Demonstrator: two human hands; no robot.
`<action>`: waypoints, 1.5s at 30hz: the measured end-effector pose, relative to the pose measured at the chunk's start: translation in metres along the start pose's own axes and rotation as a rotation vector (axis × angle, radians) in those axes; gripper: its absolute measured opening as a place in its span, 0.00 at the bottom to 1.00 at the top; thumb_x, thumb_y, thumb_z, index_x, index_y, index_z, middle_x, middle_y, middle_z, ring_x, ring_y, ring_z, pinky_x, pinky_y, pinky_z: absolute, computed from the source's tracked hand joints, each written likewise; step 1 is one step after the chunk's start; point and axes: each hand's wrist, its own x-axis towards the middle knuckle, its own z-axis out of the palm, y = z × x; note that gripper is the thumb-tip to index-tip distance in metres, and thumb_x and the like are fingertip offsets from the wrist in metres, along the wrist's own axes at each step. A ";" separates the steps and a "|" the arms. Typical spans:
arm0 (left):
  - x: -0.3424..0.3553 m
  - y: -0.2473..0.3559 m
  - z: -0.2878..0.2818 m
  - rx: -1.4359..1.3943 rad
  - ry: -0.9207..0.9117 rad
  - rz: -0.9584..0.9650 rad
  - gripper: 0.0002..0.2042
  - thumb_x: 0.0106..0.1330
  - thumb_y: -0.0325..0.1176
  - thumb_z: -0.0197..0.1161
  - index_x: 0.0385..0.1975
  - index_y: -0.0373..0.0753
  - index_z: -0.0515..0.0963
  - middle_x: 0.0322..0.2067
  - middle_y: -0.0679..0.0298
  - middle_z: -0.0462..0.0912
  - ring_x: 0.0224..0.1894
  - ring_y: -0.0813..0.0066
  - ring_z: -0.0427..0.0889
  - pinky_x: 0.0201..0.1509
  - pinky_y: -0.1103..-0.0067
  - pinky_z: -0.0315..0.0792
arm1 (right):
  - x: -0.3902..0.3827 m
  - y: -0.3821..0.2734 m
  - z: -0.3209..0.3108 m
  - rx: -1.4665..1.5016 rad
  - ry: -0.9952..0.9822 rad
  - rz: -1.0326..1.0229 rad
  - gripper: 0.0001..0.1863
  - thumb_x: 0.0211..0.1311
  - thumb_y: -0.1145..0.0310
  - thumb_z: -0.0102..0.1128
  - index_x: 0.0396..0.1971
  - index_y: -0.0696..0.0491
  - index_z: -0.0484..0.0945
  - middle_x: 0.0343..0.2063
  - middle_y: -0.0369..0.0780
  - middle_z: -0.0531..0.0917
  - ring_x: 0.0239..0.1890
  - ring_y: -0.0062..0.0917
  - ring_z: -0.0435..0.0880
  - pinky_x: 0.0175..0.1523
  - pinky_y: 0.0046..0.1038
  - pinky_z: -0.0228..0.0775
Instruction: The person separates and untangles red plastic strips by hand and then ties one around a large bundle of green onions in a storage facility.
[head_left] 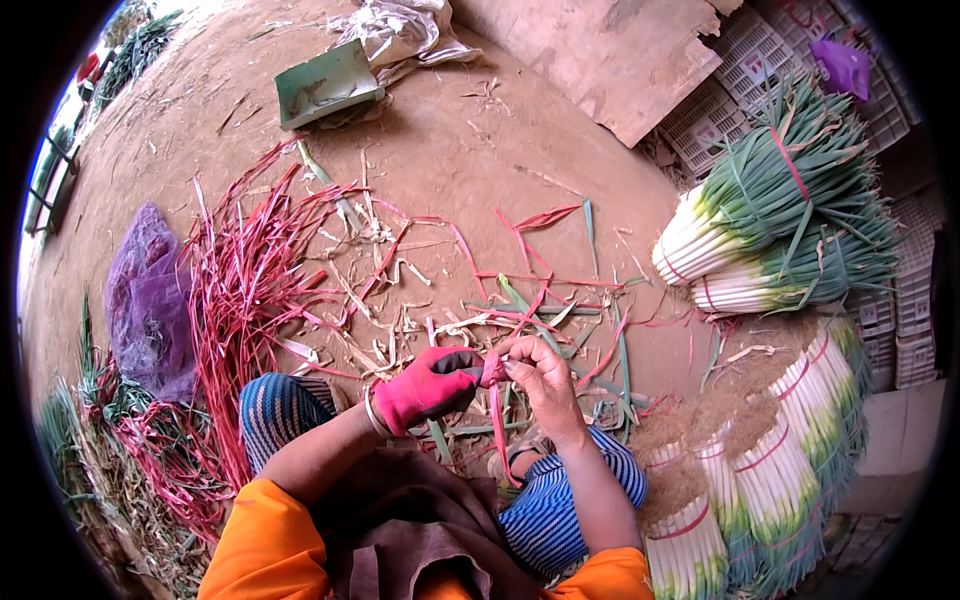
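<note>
Both of my hands meet in front of my lap over a red plastic strip (pixel 498 425). My left hand (pixel 432 388), in a pink and black glove, pinches the strip near its top. My bare right hand (pixel 545 385) grips it from the other side with thumb and fingers. One end of the strip dangles between my knees. To my left spreads a large tangle of red strips (pixel 235 310). On my right lie tied bundles of spring onions (pixel 770 470), white root ends toward me, with red bands round them.
More bundled spring onions (pixel 790 200) are stacked at the far right, beside white plastic crates (pixel 710 125). A green dustpan-like scoop (pixel 328 88) lies ahead. A purple mesh bag (pixel 150 305) sits at the left. Leaf scraps litter the dirt floor, and a board (pixel 600 50) lies at the back.
</note>
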 end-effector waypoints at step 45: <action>-0.015 0.011 0.002 -0.095 -0.283 0.057 0.20 0.58 0.49 0.62 0.37 0.36 0.74 0.19 0.73 0.70 0.17 0.89 0.63 0.18 0.88 0.55 | -0.007 -0.057 -0.051 0.704 0.428 -0.025 0.19 0.63 0.60 0.45 0.14 0.47 0.55 0.11 0.31 0.58 0.10 0.17 0.54 0.23 0.24 0.56</action>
